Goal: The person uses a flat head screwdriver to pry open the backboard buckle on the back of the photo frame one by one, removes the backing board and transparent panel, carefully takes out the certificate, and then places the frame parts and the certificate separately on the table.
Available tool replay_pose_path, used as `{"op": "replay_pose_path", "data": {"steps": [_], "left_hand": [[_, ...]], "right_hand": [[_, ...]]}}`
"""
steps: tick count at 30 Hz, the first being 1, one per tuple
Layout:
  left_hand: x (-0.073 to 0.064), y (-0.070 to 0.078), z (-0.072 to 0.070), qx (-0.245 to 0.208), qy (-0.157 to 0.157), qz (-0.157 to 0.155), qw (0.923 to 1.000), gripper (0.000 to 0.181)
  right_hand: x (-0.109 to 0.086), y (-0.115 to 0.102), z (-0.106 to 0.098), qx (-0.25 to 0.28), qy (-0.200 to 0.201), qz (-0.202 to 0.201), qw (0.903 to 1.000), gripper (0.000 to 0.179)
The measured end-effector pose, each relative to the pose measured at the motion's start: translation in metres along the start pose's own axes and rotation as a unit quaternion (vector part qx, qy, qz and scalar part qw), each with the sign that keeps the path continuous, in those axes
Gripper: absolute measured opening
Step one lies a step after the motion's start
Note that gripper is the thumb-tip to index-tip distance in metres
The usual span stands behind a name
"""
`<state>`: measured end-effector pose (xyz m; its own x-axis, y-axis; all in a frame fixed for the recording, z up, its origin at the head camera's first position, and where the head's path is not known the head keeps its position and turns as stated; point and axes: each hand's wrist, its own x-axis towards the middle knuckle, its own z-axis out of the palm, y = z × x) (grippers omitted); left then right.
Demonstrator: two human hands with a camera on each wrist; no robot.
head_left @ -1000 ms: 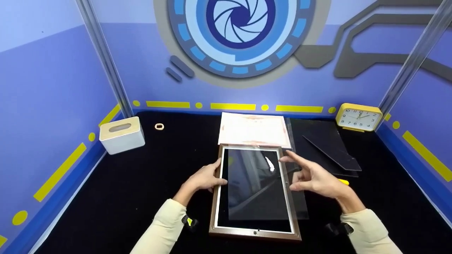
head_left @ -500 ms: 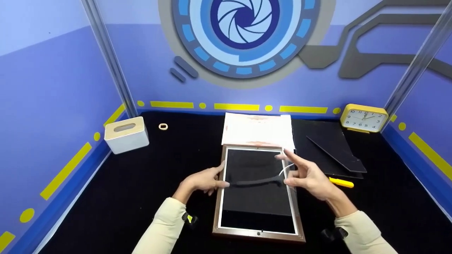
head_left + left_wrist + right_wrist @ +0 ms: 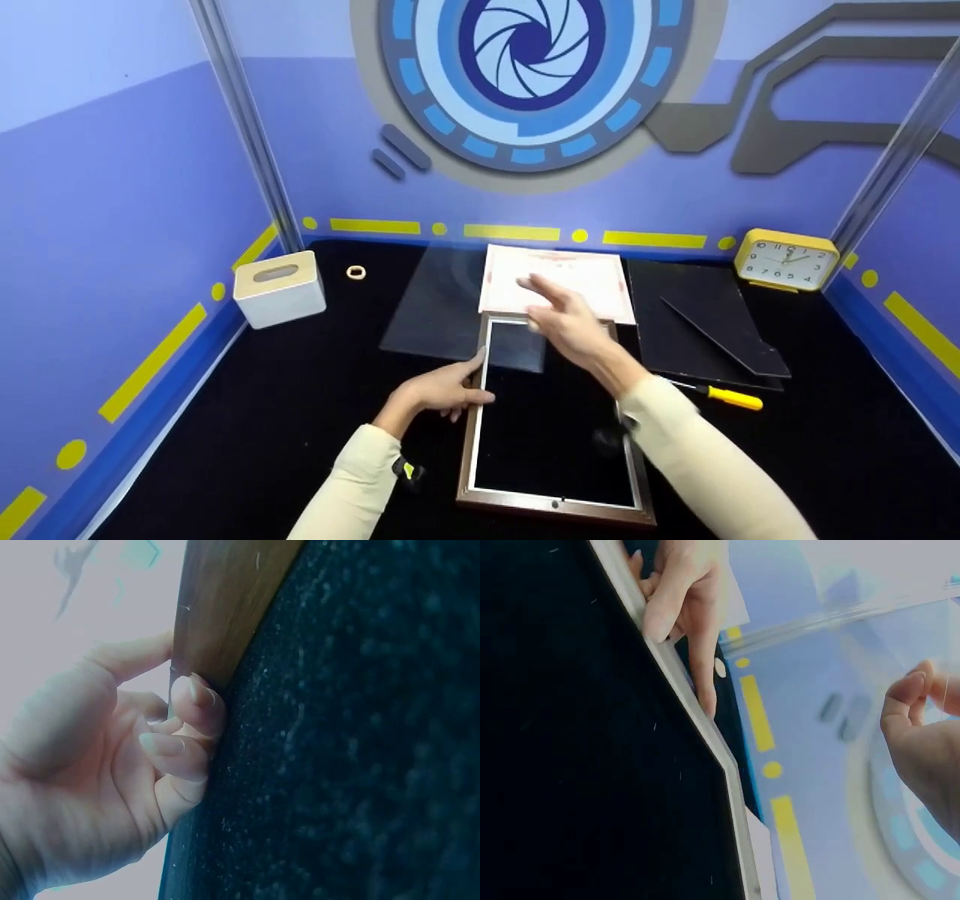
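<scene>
A brown wooden picture frame (image 3: 469,469) with a pale inner edge lies flat on the black cloth. My left hand (image 3: 439,390) grips its left side, with the thumb on top. The left wrist view shows that hand's curled fingers (image 3: 180,754) against the frame's wooden side (image 3: 225,607). My right hand (image 3: 574,326) is raised over the frame's far end, pinching a clear sheet (image 3: 431,311). The sheet extends left, overlapping the frame's upper left corner in the head view. In the right wrist view, thumb and finger of the right hand (image 3: 926,742) meet at the sheet's thin edge.
Behind the frame lies a printed certificate (image 3: 555,262). Black backing board (image 3: 675,315) with an angled flap and a yellow-handled screwdriver (image 3: 735,398) lie to the right. Farther back are a yellow clock (image 3: 786,260), a tissue box (image 3: 281,292) and a small wooden ring (image 3: 356,273).
My right hand has carried the clear sheet left and away from over the frame, uncovering most of its black inside. The left hand has stayed on the frame's left side.
</scene>
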<state>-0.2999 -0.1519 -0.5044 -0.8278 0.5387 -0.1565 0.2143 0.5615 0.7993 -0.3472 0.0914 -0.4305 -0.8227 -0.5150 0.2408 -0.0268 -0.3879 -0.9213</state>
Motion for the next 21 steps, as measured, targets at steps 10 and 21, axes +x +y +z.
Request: {"op": "replay_pose_path", "data": {"steps": [10,21], "left_hand": [[-0.001,0.003,0.001,0.025,0.007,-0.003,0.9997,0.093],[-0.001,0.004,0.004,0.006,0.007,0.001,1.0000,0.093]], "right_hand": [[0.079,0.052,0.035,0.013,0.066,0.057,0.9961,0.059],[0.115,0.084,0.036,-0.020,0.035,0.119,0.9921,0.063]]}}
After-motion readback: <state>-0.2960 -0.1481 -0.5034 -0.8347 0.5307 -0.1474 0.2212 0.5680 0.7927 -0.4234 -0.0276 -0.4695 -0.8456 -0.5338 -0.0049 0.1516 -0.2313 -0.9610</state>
